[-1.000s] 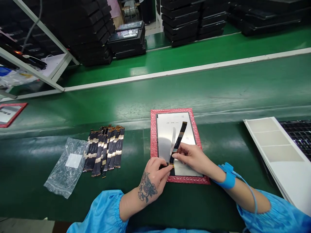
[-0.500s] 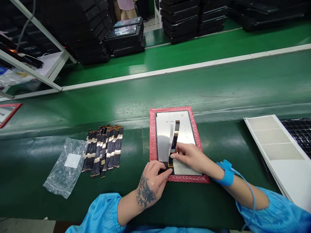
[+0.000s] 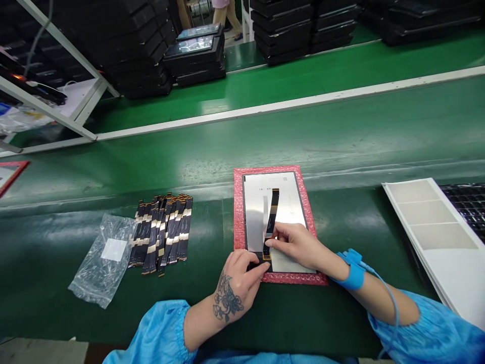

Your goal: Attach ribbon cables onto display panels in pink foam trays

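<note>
Pinches the near, gold-edged end of a dark ribbon strip [image 3: 273, 215] with the fingers [image 3: 261, 266] of the left hand [image 3: 237, 280], clenched down on it at the near edge of a silver panel [image 3: 290, 202]; grips the same strip a little farther up with the right hand [image 3: 295, 245], thumb and forefinger closed on its side; runs straight up the middle of the panel, away from the body, far end close to some small print too fine to read; rests, panel and all, on a pink bubble-wrap mat [image 3: 238, 217] on the green desk [image 3: 341, 151]; wears a blue wrist strap [image 3: 354, 275] with a cord on the right wrist, and blue sleeves on both arms; to the left of the mat, well apart, a fanned pile of strips [image 3: 162, 235], and just beside that a crumpled clear plastic bag [image 3: 102, 263]; at the right edge, a stack of white sheets [image 3: 428, 227]; beyond the desk, stacks of black trays [image 3: 144, 45].
</note>
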The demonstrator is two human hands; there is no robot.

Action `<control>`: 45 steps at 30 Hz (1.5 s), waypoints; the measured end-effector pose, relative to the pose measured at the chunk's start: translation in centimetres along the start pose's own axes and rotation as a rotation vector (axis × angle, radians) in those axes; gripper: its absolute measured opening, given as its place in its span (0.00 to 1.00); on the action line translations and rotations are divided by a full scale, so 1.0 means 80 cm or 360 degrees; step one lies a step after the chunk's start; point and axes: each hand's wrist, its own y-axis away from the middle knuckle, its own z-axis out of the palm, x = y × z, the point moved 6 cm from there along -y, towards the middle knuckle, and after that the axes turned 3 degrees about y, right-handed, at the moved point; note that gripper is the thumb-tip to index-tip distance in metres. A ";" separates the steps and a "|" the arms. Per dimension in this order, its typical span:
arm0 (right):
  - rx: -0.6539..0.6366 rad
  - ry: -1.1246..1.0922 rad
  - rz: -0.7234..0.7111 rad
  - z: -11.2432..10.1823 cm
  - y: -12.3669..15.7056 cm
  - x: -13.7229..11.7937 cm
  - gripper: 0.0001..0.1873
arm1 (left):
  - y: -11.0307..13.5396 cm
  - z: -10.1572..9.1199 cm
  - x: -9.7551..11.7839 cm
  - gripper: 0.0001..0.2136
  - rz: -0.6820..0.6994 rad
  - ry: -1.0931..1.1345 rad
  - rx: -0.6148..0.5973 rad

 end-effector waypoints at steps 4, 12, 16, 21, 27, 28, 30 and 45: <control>0.0003 -0.0002 -0.0007 0.000 0.001 0.002 0.14 | 0.000 0.000 -0.001 0.13 -0.0005 0.0005 -0.0010; -0.0002 0.0023 -0.0039 0.000 0.001 0.002 0.16 | 0.001 0.001 -0.002 0.13 -0.0010 0.0033 -0.0019; -0.0019 0.0004 -0.0037 0.002 0.000 0.002 0.15 | 0.000 0.000 -0.001 0.14 0.0003 0.0021 -0.0029; 0.0003 0.0020 -0.0033 0.001 0.002 0.001 0.14 | -0.001 -0.002 0.001 0.14 0.0017 -0.0022 -0.0031; -0.0009 0.0095 -0.0069 0.000 0.005 -0.004 0.14 | -0.001 -0.002 0.000 0.14 -0.0007 -0.0027 -0.0065; -0.0016 0.0117 -0.0070 0.000 0.005 -0.005 0.13 | -0.001 -0.002 0.000 0.14 -0.0006 -0.0028 -0.0066; -0.0036 0.0141 -0.0062 0.000 0.006 -0.006 0.12 | 0.000 -0.001 0.000 0.14 0.0000 -0.0025 -0.0067; -0.0039 0.0460 -0.0056 0.005 0.008 -0.014 0.14 | 0.000 0.008 0.012 0.14 0.0108 -0.0466 -0.0163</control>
